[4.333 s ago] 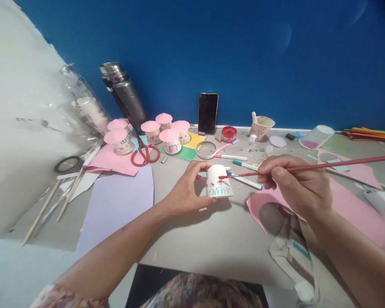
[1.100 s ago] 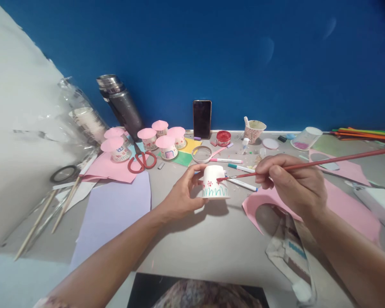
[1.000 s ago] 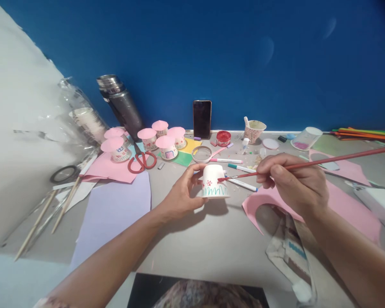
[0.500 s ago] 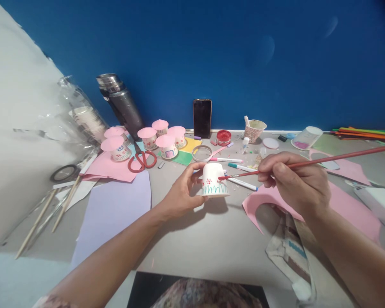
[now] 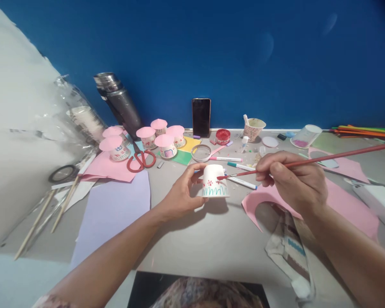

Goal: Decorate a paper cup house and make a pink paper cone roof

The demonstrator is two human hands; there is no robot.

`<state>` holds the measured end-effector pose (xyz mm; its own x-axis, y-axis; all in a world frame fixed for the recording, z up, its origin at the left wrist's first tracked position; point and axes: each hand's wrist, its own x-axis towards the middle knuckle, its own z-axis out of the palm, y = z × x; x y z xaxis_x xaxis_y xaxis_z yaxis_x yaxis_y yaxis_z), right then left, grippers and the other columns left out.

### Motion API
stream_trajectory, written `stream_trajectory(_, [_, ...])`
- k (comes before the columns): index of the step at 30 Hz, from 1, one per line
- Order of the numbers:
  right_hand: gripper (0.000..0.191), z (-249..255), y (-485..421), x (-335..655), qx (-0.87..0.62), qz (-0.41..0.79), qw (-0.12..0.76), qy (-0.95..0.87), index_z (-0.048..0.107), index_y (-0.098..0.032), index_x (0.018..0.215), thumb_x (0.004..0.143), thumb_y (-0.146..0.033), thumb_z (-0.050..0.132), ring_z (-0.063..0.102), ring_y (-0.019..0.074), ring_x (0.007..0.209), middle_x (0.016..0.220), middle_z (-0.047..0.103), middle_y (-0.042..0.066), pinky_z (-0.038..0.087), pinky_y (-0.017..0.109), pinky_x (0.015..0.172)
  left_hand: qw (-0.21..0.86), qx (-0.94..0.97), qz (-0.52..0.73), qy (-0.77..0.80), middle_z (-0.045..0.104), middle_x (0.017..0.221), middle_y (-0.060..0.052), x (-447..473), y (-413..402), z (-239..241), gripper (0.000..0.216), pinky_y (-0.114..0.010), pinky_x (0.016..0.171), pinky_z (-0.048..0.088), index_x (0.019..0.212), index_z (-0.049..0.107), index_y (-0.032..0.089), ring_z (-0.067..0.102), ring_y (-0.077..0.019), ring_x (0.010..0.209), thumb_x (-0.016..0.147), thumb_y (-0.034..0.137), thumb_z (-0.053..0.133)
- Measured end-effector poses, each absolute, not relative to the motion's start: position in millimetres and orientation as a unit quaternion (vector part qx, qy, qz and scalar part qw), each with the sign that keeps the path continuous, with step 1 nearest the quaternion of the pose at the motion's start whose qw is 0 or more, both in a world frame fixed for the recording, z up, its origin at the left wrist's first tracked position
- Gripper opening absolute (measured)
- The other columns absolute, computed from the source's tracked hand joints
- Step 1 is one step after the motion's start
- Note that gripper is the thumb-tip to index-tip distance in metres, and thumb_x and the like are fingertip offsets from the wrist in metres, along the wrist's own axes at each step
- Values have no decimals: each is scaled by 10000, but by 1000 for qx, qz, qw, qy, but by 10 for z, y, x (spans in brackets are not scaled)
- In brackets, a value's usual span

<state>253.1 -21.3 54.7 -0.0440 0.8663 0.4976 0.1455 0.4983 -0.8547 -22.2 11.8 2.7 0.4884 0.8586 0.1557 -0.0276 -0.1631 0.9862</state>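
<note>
Head view, white paper cup: the cup [image 5: 213, 173] is held rim-down above the table [image 5: 176, 244], bearing red marks over green zigzags.
Left hand: thumb and fingers [image 5: 179, 194] clamped on the cup's side.
Right hand: fingers and thumb [image 5: 295, 186] pinched together on the red paintbrush [image 5: 340, 155].
Brush tip: at the cup's side; contact not confirmed.
Red paint pot: uncovered [image 5: 223, 137], beyond the cup.
Step in hand: judged to be dabbing red marks.
Next move: judged to call for a steady cup and light brush pressure.
</note>
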Motion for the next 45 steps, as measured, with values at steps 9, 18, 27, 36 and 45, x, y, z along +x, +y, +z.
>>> stream_trajectory(9, [249, 566, -217, 2544, -390, 309, 574, -650, 791, -235, 878, 1024, -381, 652, 637, 172, 650, 761, 716, 44, 510, 291, 541, 566, 658, 388, 311, 552, 1494, -103, -228, 121, 50, 706, -517, 1169, 417, 1392, 546, 304, 543, -339, 1383, 766, 148, 832])
stream_trajectory(18, [264, 577, -222, 2543, -388, 313, 580, -644, 792, -230, 863, 1020, -397, 661, 636, 168, 656, 760, 716, 45, 504, 287, 544, 570, 657, 388, 306, 559, 1479, -94, -229, 128, 53, 713, -498, 1149, 428, 1396, 550, 317, 570, -329, 1342, 766, 144, 834])
stream_trajectory(27, [264, 566, -219, 2554, -390, 311, 577, -646, 793, -231, 874, 1016, -410, 661, 634, 181, 654, 758, 712, 53, 506, 300, 537, 569, 656, 390, 307, 566, 1477, -91, -228, 129, 54, 721, -512, 1158, 425, 1390, 554, 318, 554, -343, 1375, 753, 148, 847])
stream_trajectory(36, [241, 538, -220, 2523, -385, 320, 555, -664, 786, -237, 892, 1036, -358, 636, 615, 154, 626, 742, 706, 27, 510, 283, 549, 550, 670, 384, 317, 554, 1503, -102, -223, 110, 44, 728, -521, 1201, 390, 1407, 554, 306, 514, -345, 1426, 752, 119, 813])
stream_trajectory(45, [236, 577, -236, 2553, -371, 310, 577, -658, 798, -251, 892, 1037, -355, 642, 634, 164, 676, 776, 716, 35, 485, 295, 556, 565, 651, 392, 321, 560, 1507, -120, -232, 115, 41, 743, -564, 1209, 364, 1395, 571, 299, 515, -382, 1423, 723, 173, 861])
